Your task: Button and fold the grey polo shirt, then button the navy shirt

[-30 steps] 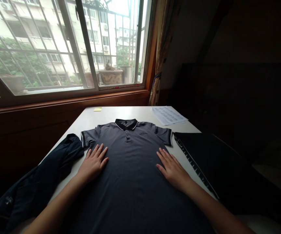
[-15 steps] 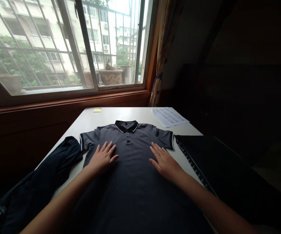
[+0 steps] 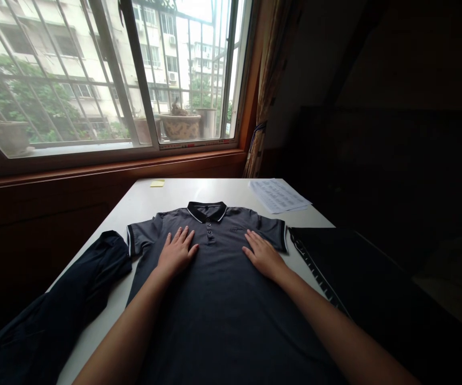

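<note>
Head view: left fingers (image 3: 180,235), straight and fanned, thumb set apart; right fingers (image 3: 256,239), straight and closer together, thumb likewise apart, tips just beside small dark lettering (image 3: 236,230).

Left hand (image 3: 174,256) and right hand (image 3: 267,259): both palm down, which we record as lying flat on the chest of one grey polo shirt (image 3: 215,299).

The shirt: spread face up, neck away from us, near part running out at the bottom of the picture. Collar (image 3: 216,214) black, edged white; two buttons (image 3: 209,232) we can count beneath it. Sleeves (image 3: 145,238) laid outward, cuffs banded black and white.

White table (image 3: 210,190), bearing the shirt. To our left, one dark blue garment (image 3: 66,310), near a cuff; whether they touch we cannot tell. To our right, one black cloth (image 3: 375,283), ladder-like pale marks along its edge, just beside the other cuff.

Far end: yellow note (image 3: 157,183), left; printed papers (image 3: 279,195), right.

Beyond: barred window (image 3: 191,69), patterned pot (image 3: 181,127) outside, tied curtain (image 3: 269,85).
</note>
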Motion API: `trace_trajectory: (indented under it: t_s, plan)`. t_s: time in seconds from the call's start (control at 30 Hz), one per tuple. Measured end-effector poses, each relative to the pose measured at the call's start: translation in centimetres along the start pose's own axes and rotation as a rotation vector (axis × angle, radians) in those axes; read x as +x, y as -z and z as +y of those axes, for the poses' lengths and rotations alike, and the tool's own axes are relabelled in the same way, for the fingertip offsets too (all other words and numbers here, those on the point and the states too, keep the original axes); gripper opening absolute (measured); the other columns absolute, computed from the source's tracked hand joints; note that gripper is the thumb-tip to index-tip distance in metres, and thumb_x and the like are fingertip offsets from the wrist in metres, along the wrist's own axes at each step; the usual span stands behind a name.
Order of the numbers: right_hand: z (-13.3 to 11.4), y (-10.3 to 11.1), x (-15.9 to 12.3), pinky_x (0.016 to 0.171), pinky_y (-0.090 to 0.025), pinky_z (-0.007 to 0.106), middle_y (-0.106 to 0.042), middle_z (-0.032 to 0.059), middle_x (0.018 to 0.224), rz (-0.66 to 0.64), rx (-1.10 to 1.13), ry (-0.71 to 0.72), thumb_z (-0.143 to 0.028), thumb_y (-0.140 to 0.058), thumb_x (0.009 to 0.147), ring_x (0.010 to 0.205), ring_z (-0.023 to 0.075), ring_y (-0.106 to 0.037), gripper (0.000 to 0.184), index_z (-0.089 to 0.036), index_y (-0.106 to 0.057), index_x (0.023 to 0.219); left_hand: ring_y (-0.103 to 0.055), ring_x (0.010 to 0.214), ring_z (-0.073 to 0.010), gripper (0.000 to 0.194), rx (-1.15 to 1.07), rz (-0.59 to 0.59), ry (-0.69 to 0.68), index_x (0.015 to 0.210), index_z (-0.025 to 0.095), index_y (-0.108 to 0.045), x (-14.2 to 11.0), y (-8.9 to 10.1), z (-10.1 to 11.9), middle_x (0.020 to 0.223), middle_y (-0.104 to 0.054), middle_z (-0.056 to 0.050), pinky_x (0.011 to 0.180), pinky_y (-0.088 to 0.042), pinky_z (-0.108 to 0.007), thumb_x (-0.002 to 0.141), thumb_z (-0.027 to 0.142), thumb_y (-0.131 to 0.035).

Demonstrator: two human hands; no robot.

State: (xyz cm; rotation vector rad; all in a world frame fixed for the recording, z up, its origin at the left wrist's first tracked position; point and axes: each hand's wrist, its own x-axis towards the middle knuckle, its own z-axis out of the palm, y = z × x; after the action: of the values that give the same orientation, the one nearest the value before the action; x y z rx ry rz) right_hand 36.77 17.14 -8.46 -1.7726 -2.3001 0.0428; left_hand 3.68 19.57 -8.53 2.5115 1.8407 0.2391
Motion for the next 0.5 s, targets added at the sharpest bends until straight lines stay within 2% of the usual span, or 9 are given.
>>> trace_trajectory:
  t_s: [0.1,0.23,0.37,0.5]
  plan:
    - [2.4,1.8,0.9,0.113,-0.036,0.035,-0.058,0.0102,0.144,0.053,-0.027,-0.067,-0.038,-0.030,0.104,0.132,0.0238,-0.051,0.050,-0.015,-0.058,0.139,-0.018,0.154,-0.0291,0.062,0.005,0.004,0.010,0.155,0.024,-0.035,0.1,0.0,0.1,0.165,-0.025,-0.006,0.123,-0.015,-0.055,0.102,0.056,-0.031]
    - [6.4,4.7,4.1,0.110,-0.036,0.040,-0.061,0.0174,0.134,0.117,-0.097,-0.255,-0.025,-0.037,0.100,0.125,0.0300,-0.053,0.042,-0.011,-0.062,0.131,-0.019,0.154,-0.0279,0.061,0.011,0.018,0.021,0.155,0.026,-0.037,0.1,0.0,0.3,0.165,-0.027,-0.005,0.124,-0.016,-0.053,0.102,0.055,-0.031]
    - [9.5,6.0,6.6,0.102,-0.039,0.052,-0.061,0.0245,0.129,0.053,-0.139,-0.440,-0.026,-0.057,0.089,0.123,0.0406,-0.050,0.039,-0.010,-0.067,0.123,-0.021,0.153,-0.0282,0.060,-0.002,0.031,0.024,0.154,0.026,-0.039,0.0,0.0,0.3,0.164,-0.029,-0.004,0.124,-0.017,-0.053,0.102,0.055,-0.031]
    - [11.2,5.8,8.0,0.096,-0.040,0.056,-0.067,0.0231,0.118,-0.039,-0.101,-0.598,-0.028,-0.070,0.077,0.121,0.0455,-0.050,0.033,-0.013,-0.074,0.105,-0.022,0.153,-0.0276,0.058,-0.013,0.038,0.027,0.153,0.028,-0.040,0.0,0.1,0.3,0.163,-0.030,-0.004,0.124,-0.018,-0.052,0.101,0.054,-0.033]
